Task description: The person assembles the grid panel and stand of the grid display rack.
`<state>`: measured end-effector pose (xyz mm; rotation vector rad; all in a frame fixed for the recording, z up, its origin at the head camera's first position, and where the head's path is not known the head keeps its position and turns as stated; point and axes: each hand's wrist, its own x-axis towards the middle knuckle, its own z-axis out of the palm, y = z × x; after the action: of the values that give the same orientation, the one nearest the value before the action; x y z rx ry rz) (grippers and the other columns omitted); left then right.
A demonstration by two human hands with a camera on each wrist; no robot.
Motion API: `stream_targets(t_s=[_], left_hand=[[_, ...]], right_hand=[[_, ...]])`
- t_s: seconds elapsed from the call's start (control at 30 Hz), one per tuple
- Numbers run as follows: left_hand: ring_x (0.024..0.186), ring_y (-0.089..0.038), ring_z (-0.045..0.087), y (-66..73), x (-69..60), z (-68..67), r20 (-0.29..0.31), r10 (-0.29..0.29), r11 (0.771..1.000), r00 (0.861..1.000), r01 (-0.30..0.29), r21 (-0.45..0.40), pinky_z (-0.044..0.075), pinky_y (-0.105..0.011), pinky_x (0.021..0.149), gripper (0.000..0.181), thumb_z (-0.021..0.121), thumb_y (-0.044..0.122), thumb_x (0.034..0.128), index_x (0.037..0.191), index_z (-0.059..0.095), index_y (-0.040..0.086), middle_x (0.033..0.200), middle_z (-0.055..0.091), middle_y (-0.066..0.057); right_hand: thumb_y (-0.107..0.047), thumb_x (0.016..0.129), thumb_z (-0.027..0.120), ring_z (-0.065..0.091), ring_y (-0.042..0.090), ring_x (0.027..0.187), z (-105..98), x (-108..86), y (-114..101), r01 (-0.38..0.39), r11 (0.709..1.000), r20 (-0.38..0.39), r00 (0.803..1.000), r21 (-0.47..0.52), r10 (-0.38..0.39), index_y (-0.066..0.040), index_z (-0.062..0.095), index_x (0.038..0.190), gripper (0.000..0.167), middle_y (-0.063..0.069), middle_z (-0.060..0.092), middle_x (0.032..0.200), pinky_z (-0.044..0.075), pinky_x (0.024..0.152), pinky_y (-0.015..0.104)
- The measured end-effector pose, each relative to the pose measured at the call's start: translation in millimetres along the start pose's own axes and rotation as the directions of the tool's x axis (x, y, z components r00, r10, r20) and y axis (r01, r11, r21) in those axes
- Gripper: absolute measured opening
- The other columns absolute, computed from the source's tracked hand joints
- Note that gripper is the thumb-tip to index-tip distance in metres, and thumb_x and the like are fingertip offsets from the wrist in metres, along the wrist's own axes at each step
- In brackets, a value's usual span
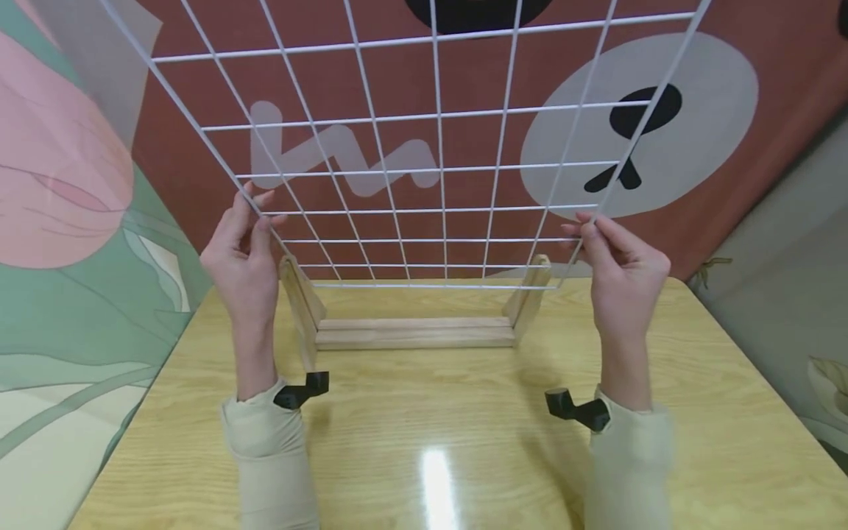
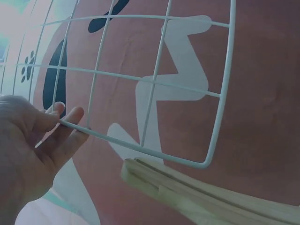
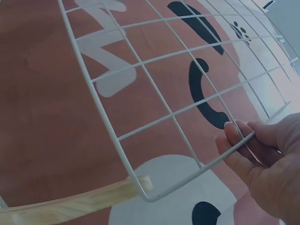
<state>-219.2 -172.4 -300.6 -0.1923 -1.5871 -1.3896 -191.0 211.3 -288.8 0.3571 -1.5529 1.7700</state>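
Slanting grid (image 1: pixel 440 170) (far edge (image 1: pixel 430 286) lowest)

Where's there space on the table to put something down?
The table is bare in front of the stand, between the left sleeve and right sleeve, and also outside each sleeve. It's crowded at the stand: the grid is held close by, left hand and right hand pinching its sides.

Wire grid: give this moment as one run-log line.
wire grid: tilted | left hand: pinches left edge | right hand: pinches right edge | wooden stand: on table | grid-stand contact: unclear
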Motion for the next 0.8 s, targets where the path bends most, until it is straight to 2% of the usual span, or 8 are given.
stream_targets(t_s=[0.17, 0.3, 0.4, 0.63, 0.73, 0.8], left_hand=[[0.094, -0.004, 0.073, -0.5, 0.2, -2.0, 0.056, 0.05, 0.998, 0.997, -0.052, 0.043, 0.032, -0.015, 0.052, 0.042, 0.054, -0.005, 0.1043, 0.142, 0.062, 0.012, 0.124, 0.073, -0.011], [0.093, -0.002, 0.073, -3.3, -2.0, -1.8, 0.045, 0.064, 0.994, 0.997, -0.068, 0.086, 0.041, -0.013, 0.059, 0.043, 0.053, -0.007, 0.1042, 0.143, 0.062, 0.011, 0.122, 0.074, -0.01], [0.093, -0.002, 0.073, -4.7, -2.8, -0.2, 0.045, 0.071, 0.987, 0.996, -0.077, 0.143, 0.044, -0.013, 0.064, 0.043, 0.053, -0.006, 0.1046, 0.143, 0.063, 0.012, 0.122, 0.074, -0.006], [0.092, -0.031, 0.074, -7.4, -0.6, 4.5, 0.052, 0.086, 0.961, 0.995, -0.097, 0.259, 0.041, -0.012, 0.065, 0.042, 0.053, -0.001, 0.1064, 0.144, 0.062, 0.015, 0.124, 0.074, -0.004], [0.091, -0.031, 0.073, -8.3, -0.6, 5.7, 0.049, 0.067, 0.962, 0.997, -0.077, 0.263, 0.04, -0.013, 0.065, 0.042, 0.054, -0.001, 0.1061, 0.143, 0.064, 0.015, 0.124, 0.074, -0.004], [0.09, -0.025, 0.073, -8.0, -0.5, 5.9, 0.049, 0.057, 0.964, 0.997, -0.068, 0.256, 0.041, -0.013, 0.065, 0.041, 0.054, -0.001, 0.1062, 0.142, 0.065, 0.017, 0.123, 0.075, -0.005]], right_hand=[[-0.003, 0.097, 0.072, 0.075, 0.017, 0.082, 6.2, -1.0, 5.5, -0.002, 0.999, -0.025, 1.0, -0.037, 0.001, 0.011, 0.076, 0.111, 0.02, 0.007, 0.079, 0.09, 0.059, 0.075, 0.022], [-0.005, 0.098, 0.071, 0.075, 0.017, 0.083, 9.0, -3.6, 7.5, -0.009, 0.994, -0.021, 1.0, -0.106, 0.007, 0.008, 0.077, 0.111, 0.02, 0.004, 0.079, 0.091, 0.059, 0.075, 0.022], [-0.007, 0.099, 0.071, 0.075, 0.018, 0.083, 8.9, -3.8, 7.6, -0.005, 0.99, -0.024, 1.0, -0.139, 0.001, 0.006, 0.078, 0.111, 0.02, 0.002, 0.079, 0.091, 0.059, 0.076, 0.022], [-0.009, 0.1, 0.069, 0.074, 0.018, 0.083, 8.7, -4.7, 8.2, -0.022, 0.983, -0.036, 0.999, -0.182, 0.016, 0.005, 0.078, 0.112, 0.021, 0.0, 0.078, 0.09, 0.059, 0.078, 0.023], [-0.011, 0.1, 0.069, 0.074, 0.016, 0.081, 9.1, -4.6, 9.3, -0.031, 0.982, -0.039, 0.999, -0.187, 0.024, 0.005, 0.078, 0.112, 0.022, -0.001, 0.078, 0.089, 0.059, 0.078, 0.023], [-0.012, 0.1, 0.069, 0.074, 0.016, 0.081, 9.5, -4.5, 10.1, -0.036, 0.982, -0.043, 0.999, -0.186, 0.028, 0.005, 0.078, 0.113, 0.023, -0.001, 0.078, 0.088, 0.059, 0.079, 0.023]])
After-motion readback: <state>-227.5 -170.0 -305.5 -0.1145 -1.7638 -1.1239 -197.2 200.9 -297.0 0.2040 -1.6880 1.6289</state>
